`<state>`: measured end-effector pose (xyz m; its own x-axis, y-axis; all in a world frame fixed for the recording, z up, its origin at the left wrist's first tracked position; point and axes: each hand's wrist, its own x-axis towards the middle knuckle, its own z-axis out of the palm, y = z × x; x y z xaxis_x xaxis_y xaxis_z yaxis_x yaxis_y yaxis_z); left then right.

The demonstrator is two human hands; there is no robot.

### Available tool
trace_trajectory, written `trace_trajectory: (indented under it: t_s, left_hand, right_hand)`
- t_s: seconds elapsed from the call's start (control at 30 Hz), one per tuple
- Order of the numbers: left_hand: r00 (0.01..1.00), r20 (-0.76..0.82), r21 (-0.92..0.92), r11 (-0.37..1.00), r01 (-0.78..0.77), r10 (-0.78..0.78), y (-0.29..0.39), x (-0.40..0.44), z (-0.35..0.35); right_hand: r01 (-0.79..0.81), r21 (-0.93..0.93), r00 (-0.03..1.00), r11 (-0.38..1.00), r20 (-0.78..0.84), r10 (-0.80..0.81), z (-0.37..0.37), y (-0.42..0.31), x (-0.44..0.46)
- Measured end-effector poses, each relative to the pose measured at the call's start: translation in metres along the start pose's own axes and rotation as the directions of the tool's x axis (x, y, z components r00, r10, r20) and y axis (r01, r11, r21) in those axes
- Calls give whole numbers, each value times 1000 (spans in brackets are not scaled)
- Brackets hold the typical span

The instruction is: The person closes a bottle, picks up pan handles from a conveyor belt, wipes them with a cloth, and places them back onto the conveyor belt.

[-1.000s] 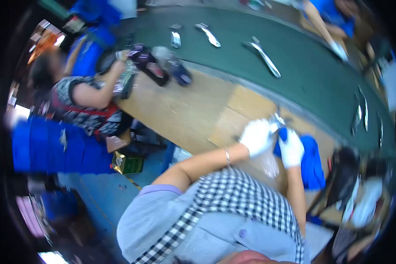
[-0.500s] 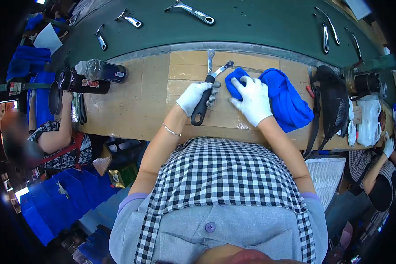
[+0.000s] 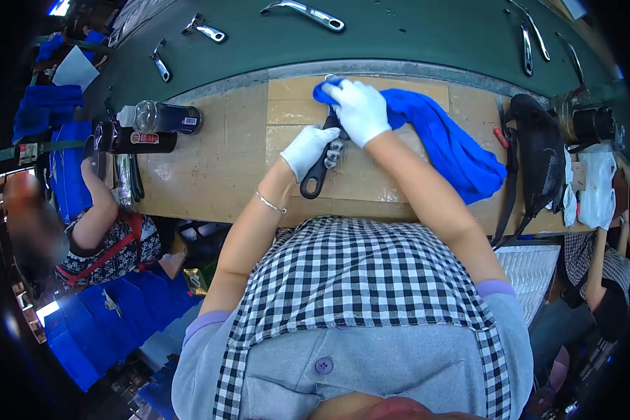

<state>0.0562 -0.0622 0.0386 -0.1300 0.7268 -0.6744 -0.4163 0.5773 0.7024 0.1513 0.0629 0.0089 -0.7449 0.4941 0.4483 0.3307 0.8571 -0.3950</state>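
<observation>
Left grip [image 3: 311, 151]: closed round tool [image 3: 313, 185] handle.
Right grip [image 3: 360, 112]: closed, cloth [image 3: 451, 140] over tool head.
Metal pieces [image 3: 306, 14]: six, beyond my grips.
Bottles [image 3: 166, 117]: two, left; label print illegible.

readable text: none tbh | dark bottle [image 3: 162, 143]: red-and-white label [image 3: 144, 138], too tiny to read | white-capped bottle [image 3: 147, 117]: small pale label [image 3: 190, 121], can't make it out either

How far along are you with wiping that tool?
Picking up looks done: the left hand grips the black-handled tool. Wiping seems under way, with the right hand pressing the blue cloth around its top. Finishing and letting go are left. Whether the shiny tools beyond are wiped, I can't tell.
</observation>
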Motion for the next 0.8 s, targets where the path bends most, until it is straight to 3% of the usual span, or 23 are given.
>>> trace_trajectory:
  t_s: [0.1, 0.2, 0.33, 0.4, 0.5, 0.53, 0.57, 0.7, 0.77, 0.8]
  left_hand:
    - [998, -5, 16, 998, 57, -57, 6, -2, 0]
    - [999, -20, 26, 999, 42, -41, 7, -6, 5]
    - [1000, -16, 65, 998, 25, -24, 6, -7, 6]
    - [999, -38, 75, 997, 32, -29, 8, -7, 8]
    - [999, -50, 107, 994, -11, 16, 4, -5, 8]
    - [999, -53, 105, 994, -5, 10, -1, -5, 9]
    - [993, -106, 193, 981, -34, 55, -4, -5, 11]
    - [958, -234, 344, 936, -78, 166, -9, -6, 27]
    - [940, -275, 377, 922, -87, 202, -20, 0, 24]
    - [865, -261, 555, 799, -229, 429, -22, -2, 23]
  right_hand:
    - [-4, -19, 999, 1000, -32, 4, 11, 0, 1]
    - [39, 72, 990, 997, 129, -48, -10, 3, -27]
    - [31, 44, 968, 999, 248, -41, -42, 17, -39]
    - [-191, 119, 945, 974, 291, 150, -54, 14, -29]
    - [-221, 204, 970, 954, 143, 194, -22, 11, -21]
    - [-419, 143, 863, 897, 368, 345, -25, -9, -15]
    - [-345, 205, 929, 916, 217, 301, -10, -8, -27]
    - [-160, 61, 987, 985, 11, 160, -25, 13, -33]
    - [-178, 28, 984, 984, 15, 177, -32, 23, -39]
    - [-284, 81, 957, 956, -41, 287, -38, 25, -41]
